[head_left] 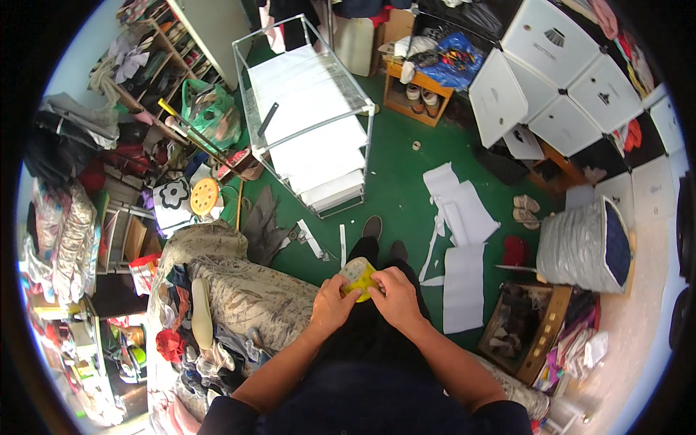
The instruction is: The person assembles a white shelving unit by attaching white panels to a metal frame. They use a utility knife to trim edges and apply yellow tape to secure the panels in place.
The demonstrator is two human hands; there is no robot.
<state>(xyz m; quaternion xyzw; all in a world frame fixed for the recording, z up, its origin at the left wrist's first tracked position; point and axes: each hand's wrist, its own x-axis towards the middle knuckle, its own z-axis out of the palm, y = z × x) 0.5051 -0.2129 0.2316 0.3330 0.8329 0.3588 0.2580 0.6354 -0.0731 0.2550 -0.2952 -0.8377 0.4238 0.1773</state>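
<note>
Both hands meet over my lap around a small yellow thing (360, 274) with a pale, speckled top. It is rounded and roll-like, but I cannot make out its exact kind. My left hand (333, 303) grips its left side, thumb bent against the yellow part. On the other side my right hand (394, 293) pinches it with thumb and fingers. The two thumbs are close together at its near edge. Ahead on the floor stands a metal-tube frame (368, 156) with white sheets (312, 109) in it; a dark narrow strip (268, 119) lies on top.
White cut pieces (462, 286) lie on the green floor (395, 156) to the right. A patterned couch (246, 290) with clothes is at my left. White-door cabinets (565, 119), a silver storage bag (573, 246) and an open box (525, 326) line the right.
</note>
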